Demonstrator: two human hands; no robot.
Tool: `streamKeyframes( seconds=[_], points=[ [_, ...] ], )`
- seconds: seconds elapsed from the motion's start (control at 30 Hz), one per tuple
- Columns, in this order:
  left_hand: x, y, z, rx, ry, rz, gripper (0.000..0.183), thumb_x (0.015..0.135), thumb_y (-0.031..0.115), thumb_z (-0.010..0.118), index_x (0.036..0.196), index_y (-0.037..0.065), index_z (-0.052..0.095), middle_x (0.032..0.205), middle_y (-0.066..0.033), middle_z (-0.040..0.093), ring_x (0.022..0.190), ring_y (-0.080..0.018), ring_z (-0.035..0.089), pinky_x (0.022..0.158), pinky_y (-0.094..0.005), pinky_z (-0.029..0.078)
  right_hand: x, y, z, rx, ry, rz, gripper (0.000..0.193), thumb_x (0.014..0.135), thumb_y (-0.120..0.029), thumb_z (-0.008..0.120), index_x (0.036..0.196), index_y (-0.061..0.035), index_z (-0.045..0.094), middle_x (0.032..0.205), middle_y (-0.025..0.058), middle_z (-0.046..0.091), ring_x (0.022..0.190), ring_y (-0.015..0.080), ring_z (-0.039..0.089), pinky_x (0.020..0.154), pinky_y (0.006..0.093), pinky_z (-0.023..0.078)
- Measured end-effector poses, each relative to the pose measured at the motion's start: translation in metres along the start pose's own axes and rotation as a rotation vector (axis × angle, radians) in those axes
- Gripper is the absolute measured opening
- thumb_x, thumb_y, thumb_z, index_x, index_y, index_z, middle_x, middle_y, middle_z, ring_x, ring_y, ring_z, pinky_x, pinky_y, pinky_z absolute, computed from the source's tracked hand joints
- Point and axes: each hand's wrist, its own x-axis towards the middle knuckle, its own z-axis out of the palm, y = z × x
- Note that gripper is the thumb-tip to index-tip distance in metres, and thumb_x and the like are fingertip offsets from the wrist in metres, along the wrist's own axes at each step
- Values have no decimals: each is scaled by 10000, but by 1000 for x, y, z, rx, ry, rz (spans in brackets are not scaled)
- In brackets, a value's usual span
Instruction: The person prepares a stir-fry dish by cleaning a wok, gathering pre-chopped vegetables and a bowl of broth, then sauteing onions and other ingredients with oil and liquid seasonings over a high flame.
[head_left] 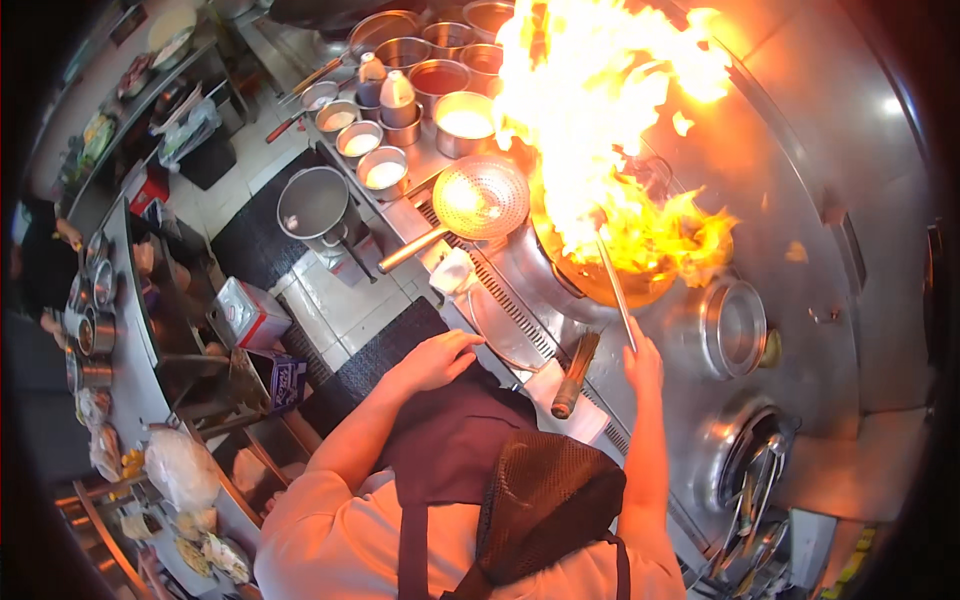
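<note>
At left stood a deep pot (315, 205). The left hand (436, 362), its fingers loosely bent and nothing seen in them, was near the dark apron (445, 430). Next came a strainer (482, 197), then a brush (575, 376). Tall flames (605, 140) rose from a wok (640, 290). The right hand (644, 364) was closed around a metal rod (614, 283) slanting over the wok, its far end lost in fire. Farther right sat a round pan (740, 328).

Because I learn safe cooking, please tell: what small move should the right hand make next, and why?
Probably ease the long-handled tool back slightly, since the right hand grips its near end, while its far end is hidden in tall flames over the wok.
</note>
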Motion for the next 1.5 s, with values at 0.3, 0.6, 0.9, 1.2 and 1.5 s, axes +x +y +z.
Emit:
streamKeyframes(
  seconds=[0.3, 0.6, 0.9, 1.2, 1.5],
  points=[
    [-23, -65, 6, 17, -186, 66, 361, 1005, 217, 588, 1330, 61, 610, 1278, -166, 648, 1176, -369, 638, 992, -473, 533, -113, 66, -119, -317, 121, -358, 635, 913, -35, 677, 1525, -91, 514, 896, 156, 632, 797, 332, 658, 734, 431, 561],
    [-30, -99, 1, 19, -198, -33, 361, 1003, 208, 583, 1331, 57, 597, 1268, -157, 646, 1201, -366, 622, 1012, -475, 517, -109, -48, -141, -119, -226, 30, 560, 898, -68, 702, 1449, -66, 601, 848, 74, 663, 718, 214, 557, 709, 428, 514],
    [-16, -86, -6, -7, -223, 49, 360, 996, 198, 586, 1334, 74, 606, 1271, -152, 639, 1202, -362, 618, 992, -483, 518, -37, -37, 24, 824, 121, 481, 485, 1062, -203, 557, 1516, -116, 412, 733, 8, 489, 451, 80, 432, 360, 252, 362],
    [-6, -85, 8, -21, -220, 72, 327, 990, 192, 588, 1292, 74, 637, 1169, -151, 666, 1083, -354, 663, 940, -432, 542, 10, -116, 49, 1097, -3, 478, 282, 1063, -251, 591, 1305, -113, 545, 675, -15, 509, 459, 75, 473, 365, 258, 385],
    [-5, -79, -24, -32, -229, -56, 348, 983, 186, 623, 1320, 100, 636, 1095, -121, 664, 1012, -317, 683, 885, -408, 554, -69, -150, 10, 988, -112, 304, 578, 1053, -137, 575, 1585, -43, 370, 663, -1, 522, 466, 76, 488, 410, 259, 415]
  ],
)
